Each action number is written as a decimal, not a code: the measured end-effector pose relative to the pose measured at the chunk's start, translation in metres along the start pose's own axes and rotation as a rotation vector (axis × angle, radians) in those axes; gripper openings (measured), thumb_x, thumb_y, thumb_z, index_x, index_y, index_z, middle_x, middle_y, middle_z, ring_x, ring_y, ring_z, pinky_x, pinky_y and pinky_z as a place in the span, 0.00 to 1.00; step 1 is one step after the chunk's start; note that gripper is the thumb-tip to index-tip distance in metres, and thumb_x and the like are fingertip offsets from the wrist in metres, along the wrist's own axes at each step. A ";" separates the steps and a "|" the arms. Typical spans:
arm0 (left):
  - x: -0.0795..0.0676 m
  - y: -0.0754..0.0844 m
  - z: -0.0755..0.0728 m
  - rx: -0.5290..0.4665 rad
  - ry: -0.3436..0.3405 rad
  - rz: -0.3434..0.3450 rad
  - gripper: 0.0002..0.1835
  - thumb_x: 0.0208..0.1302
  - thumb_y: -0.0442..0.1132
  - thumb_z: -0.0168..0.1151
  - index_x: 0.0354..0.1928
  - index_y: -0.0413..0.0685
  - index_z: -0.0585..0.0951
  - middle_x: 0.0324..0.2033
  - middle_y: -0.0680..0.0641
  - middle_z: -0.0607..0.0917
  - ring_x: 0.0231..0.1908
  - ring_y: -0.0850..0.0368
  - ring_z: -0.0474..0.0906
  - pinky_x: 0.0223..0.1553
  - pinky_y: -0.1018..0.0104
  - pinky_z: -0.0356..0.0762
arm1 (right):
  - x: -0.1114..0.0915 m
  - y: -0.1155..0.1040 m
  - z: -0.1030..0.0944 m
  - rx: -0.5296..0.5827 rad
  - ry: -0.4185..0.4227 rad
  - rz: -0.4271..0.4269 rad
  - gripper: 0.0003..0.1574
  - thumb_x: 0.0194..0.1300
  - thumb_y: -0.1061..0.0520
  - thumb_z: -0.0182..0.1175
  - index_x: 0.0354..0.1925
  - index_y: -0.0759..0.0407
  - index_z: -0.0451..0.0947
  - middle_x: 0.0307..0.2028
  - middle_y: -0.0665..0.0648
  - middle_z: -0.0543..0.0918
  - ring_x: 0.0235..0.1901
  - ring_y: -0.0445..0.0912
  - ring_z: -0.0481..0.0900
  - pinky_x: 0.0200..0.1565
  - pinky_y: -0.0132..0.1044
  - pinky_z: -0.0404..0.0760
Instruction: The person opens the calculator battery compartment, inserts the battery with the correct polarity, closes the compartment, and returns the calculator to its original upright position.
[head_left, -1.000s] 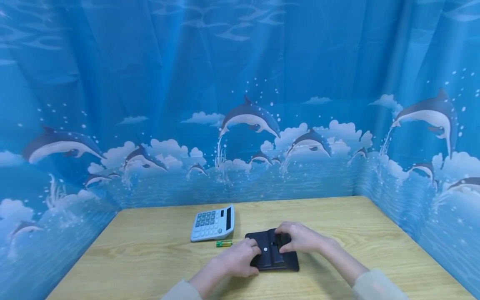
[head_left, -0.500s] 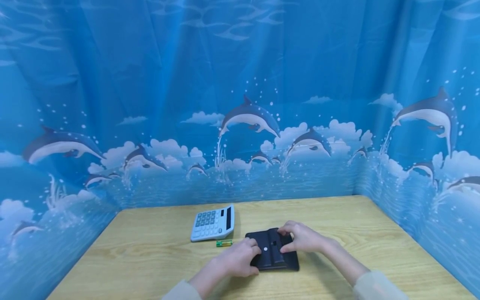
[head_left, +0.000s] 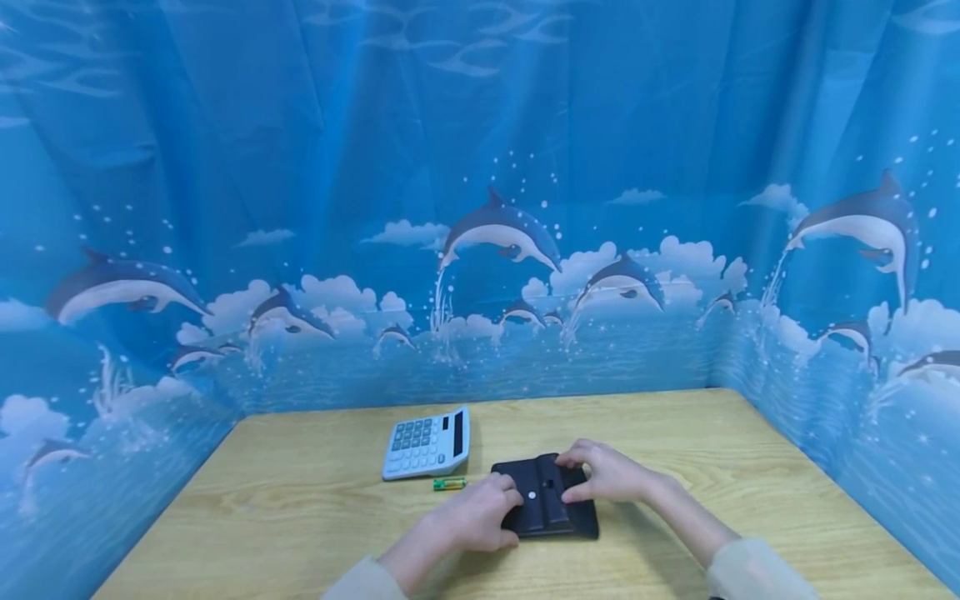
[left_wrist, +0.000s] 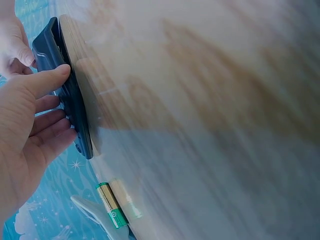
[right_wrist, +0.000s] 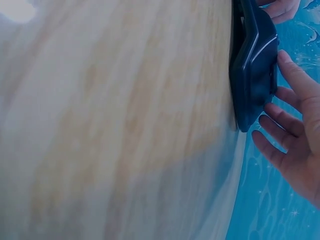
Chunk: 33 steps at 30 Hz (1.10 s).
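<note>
A flat black plastic device (head_left: 534,518) lies on the table in the head view, with a raised band, a small white round spot and a dark notch on top. My left hand (head_left: 480,512) holds its left side; in the left wrist view the thumb lies on one edge and the curved fingers touch the other. On the right part of the device, my right hand (head_left: 606,473) rests with thumb and fingertips apart. In the right wrist view, loosely spread fingers (right_wrist: 282,120) stand beside the device (right_wrist: 257,65). Its underside is hidden.
A green and gold battery (head_left: 450,483) lies on the wooden table (head_left: 285,500), left of the device. Behind it stands a light-blue calculator (head_left: 422,446), tilted up. A blue dolphin-print curtain (head_left: 337,208) surrounds the table's back and sides.
A yellowish bit visible under my right fingers one second ago no longer shows; a dark panel covers that spot. My right fingers shifted slightly. The left hand and device stay put.
</note>
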<state>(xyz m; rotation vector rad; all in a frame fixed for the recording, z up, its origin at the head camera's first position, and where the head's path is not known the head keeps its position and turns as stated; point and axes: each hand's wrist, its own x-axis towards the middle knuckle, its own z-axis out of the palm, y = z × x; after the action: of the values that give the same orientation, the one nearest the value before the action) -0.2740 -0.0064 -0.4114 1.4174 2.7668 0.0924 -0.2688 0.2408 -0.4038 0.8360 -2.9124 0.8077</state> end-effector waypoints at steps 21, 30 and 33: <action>-0.002 0.001 -0.002 0.012 -0.008 0.004 0.24 0.52 0.53 0.67 0.50 0.52 0.79 0.43 0.55 0.77 0.43 0.65 0.70 0.47 0.71 0.72 | 0.005 0.003 -0.001 0.000 0.002 -0.035 0.34 0.44 0.45 0.72 0.46 0.63 0.75 0.39 0.51 0.76 0.39 0.47 0.73 0.43 0.40 0.74; -0.002 0.001 -0.001 -0.002 -0.011 0.003 0.24 0.53 0.53 0.67 0.51 0.52 0.79 0.44 0.54 0.77 0.44 0.64 0.70 0.48 0.70 0.72 | 0.006 0.001 -0.002 0.028 -0.007 -0.023 0.34 0.44 0.47 0.73 0.45 0.64 0.75 0.39 0.51 0.75 0.39 0.48 0.73 0.43 0.41 0.75; -0.002 0.000 -0.001 0.003 -0.006 0.007 0.24 0.53 0.53 0.67 0.50 0.52 0.79 0.44 0.54 0.77 0.44 0.64 0.71 0.47 0.70 0.72 | 0.006 0.002 -0.002 0.032 -0.010 -0.019 0.34 0.45 0.47 0.73 0.45 0.64 0.74 0.39 0.52 0.75 0.39 0.48 0.73 0.44 0.42 0.75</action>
<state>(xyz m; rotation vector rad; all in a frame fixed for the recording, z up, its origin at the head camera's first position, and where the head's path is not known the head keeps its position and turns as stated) -0.2730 -0.0080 -0.4100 1.4249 2.7583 0.0844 -0.2749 0.2401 -0.4022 0.8713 -2.9030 0.8530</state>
